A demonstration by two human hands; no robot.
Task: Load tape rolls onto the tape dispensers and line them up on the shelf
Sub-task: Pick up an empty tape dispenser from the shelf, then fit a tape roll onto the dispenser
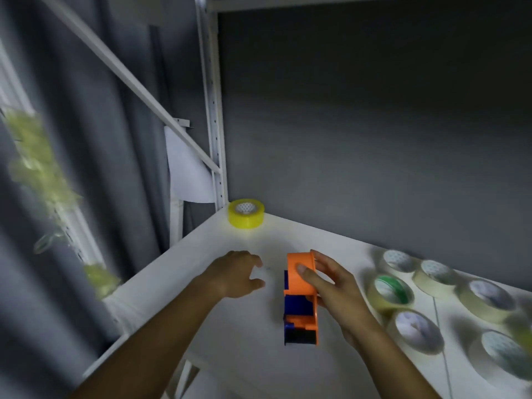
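Observation:
An orange and blue tape dispenser (300,295) is held over the white shelf (244,326). My right hand (331,286) grips its rounded orange top, thumb on the near face and fingers behind it. My left hand (236,273) hovers just left of the dispenser with loosely curled fingers and holds nothing. A yellow tape roll (246,213) lies flat in the shelf's back left corner. Several pale tape rolls (431,272) lie flat on the right, one of them with a green core (391,290).
A dark grey back panel closes the shelf behind. A white perforated upright (214,116) and a diagonal brace stand at the left corner. Strips of yellowish tape (37,165) hang at far left, blurred. The shelf's left edge drops off beside my left forearm.

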